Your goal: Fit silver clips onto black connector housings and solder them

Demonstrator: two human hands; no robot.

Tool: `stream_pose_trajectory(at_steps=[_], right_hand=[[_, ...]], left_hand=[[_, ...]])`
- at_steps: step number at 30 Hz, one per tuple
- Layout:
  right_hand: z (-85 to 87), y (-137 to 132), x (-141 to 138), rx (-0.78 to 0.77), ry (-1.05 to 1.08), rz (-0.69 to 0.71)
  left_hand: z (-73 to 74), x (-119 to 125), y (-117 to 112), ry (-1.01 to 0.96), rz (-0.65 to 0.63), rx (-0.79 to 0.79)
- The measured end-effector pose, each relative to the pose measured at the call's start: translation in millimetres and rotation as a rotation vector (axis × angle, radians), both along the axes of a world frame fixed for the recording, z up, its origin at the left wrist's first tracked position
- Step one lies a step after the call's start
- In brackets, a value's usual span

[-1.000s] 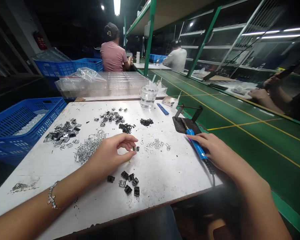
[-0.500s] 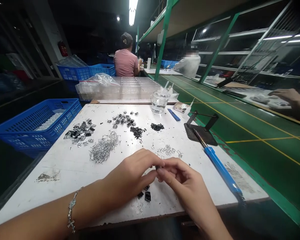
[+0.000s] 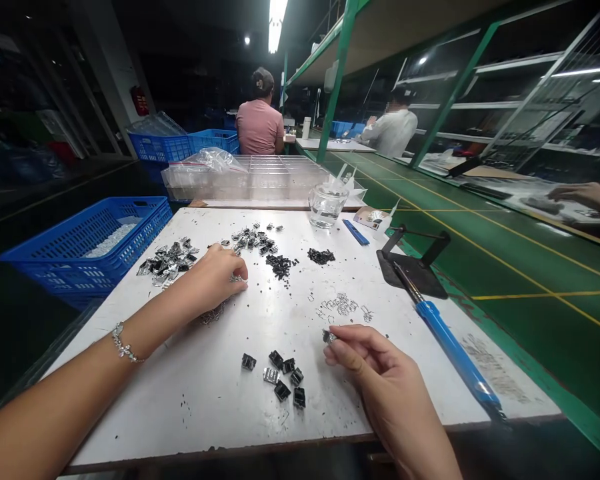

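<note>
My right hand (image 3: 380,373) pinches a small black-and-metal connector part (image 3: 329,336) between thumb and fingertips, just above the white tabletop. Over at the left, my left hand (image 3: 223,277) has its fingers curled together at the heap of bent metal pins (image 3: 213,315), covering most of that heap; what lies between its fingertips is too small to make out. Between the two hands several black connector parts (image 3: 282,391) lie loose near the front of the table, along with a silvery metal one (image 3: 271,376).
Piles of metal shells (image 3: 167,261), black bits (image 3: 280,266) and thin wire clips (image 3: 341,305) lie on the table. A blue soldering iron (image 3: 450,353) rests on a dark stand (image 3: 415,270) at right. Behind stand a glass of liquid (image 3: 325,208) and blue tweezers-like tool (image 3: 356,232).
My left hand has left my right hand and moved forward and left to the pin heap. My right hand keeps the part. The view has shifted slightly, uncovering the loose connector parts.
</note>
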State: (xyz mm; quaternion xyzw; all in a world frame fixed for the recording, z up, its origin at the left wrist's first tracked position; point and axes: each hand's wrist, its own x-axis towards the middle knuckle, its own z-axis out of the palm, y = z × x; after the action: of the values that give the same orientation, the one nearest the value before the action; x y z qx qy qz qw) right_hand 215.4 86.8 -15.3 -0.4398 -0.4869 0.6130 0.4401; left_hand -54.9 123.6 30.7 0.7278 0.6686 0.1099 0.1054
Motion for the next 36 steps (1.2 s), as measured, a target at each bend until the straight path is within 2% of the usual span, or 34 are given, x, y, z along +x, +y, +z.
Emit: stream_pose_trajectory(at_steps=[7,11,14,22,24,26,31,33,36], right_hand=[[3.9,-0.1,-1.4,0.034,0.01,-0.001],[3.9,-0.1,-1.6,0.039,0.011,-0.009],[2.5,-0.4,-0.5,0.036,0.025,-0.013],[3.8,-0.7,-0.3,0.018,0.017,-0.01],[3.8,-0.3,-2.0,0.034,0.002,-0.02],[4.2,-0.9,-4.7,0.047,0.002,-0.035],[5.5,-7.1,-12.0,0.039,0.026,-0.087],[4.0,-9.7,-13.6,0.059,0.039,-0.125],[-0.6,-12.4,-15.1,0.121,0.055,-0.157]], left_hand=[[7.1,-9.0,1.0,-0.058,0.048,0.024],[3.1,-12.4,0.8,-0.061,0.011,0.006],[1.2,-11.1,1.1,-0.062,0.007,0.049],[18.9,-19.4,1.3,-0.114,0.14,0.085],[23.1,-13.9,-1.6,-0.222,0.125,0.071],[26.4,-1.2,-7.4,-0.402,0.058,0.017],[25.0,45.0,-28.3,-0.792,-0.135,-0.276],[19.9,58.3,-34.1,-0.927,-0.138,-0.398],[11.3,67.8,-37.2,-1.081,-0.058,-0.521]])
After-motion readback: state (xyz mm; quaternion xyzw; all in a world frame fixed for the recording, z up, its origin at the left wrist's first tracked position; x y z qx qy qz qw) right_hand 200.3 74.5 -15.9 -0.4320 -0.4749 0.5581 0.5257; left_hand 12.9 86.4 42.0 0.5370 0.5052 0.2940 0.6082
